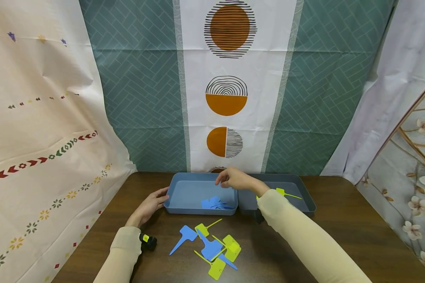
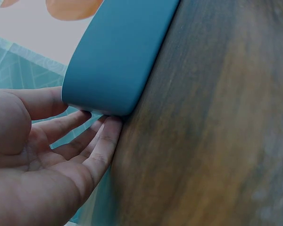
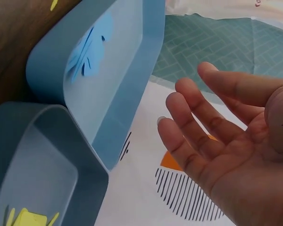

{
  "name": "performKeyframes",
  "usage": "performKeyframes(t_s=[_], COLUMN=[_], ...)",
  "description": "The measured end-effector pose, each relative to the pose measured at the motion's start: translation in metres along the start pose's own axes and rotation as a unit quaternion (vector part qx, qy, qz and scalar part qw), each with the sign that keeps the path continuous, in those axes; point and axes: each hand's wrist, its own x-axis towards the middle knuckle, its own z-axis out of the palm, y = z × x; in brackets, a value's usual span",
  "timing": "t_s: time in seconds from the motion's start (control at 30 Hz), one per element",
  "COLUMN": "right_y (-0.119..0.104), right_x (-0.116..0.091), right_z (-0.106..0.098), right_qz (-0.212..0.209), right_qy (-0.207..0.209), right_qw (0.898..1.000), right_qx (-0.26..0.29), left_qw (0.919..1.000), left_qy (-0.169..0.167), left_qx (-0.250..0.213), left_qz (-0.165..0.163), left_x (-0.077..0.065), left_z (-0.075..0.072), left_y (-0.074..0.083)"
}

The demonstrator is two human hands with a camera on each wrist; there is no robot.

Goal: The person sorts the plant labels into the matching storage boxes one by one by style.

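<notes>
My left hand (image 1: 149, 207) rests its fingertips and thumb against the left end of a blue tray (image 1: 185, 192); the left wrist view shows them touching the outer wall (image 2: 101, 70). Over that tray's right rear part hangs my right hand (image 1: 236, 179), fingers loosely bent and holding nothing. Several blue plant labels (image 1: 214, 203) lie heaped in the tray's front right corner. To the right, touching it, stands a darker grey tray (image 1: 306, 198) containing yellow plant labels (image 1: 280, 191), partly hidden by my right arm.
In front of the trays, a loose mixed pile lies on the brown wooden table (image 1: 343, 236): blue plant labels (image 1: 211, 248) and yellow plant labels (image 1: 231, 244), some overlapping. A patterned curtain (image 1: 226, 94) hangs behind the table.
</notes>
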Motion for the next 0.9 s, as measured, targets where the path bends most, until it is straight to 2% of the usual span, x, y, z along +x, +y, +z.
performKeyframes(t_s=[0.4, 0.73, 0.9], right_y=[0.006, 0.014, 0.021], right_x=[-0.029, -0.058, -0.073], right_z=[0.021, 0.037, 0.049], right_qz=[-0.016, -0.044, -0.028], right_qy=[-0.010, -0.068, -0.105], right_qw=[1.000, 0.997, 0.993], right_qx=[0.019, 0.015, 0.035], left_qw=[0.9999, 0.9999, 0.9999], left_qy=[-0.006, -0.006, -0.005], left_qx=[-0.005, -0.006, -0.008], left_qz=[0.007, 0.007, 0.007], left_x=[0.000, 0.000, -0.001], left_z=[-0.001, -0.002, -0.002], left_y=[-0.002, -0.002, -0.002])
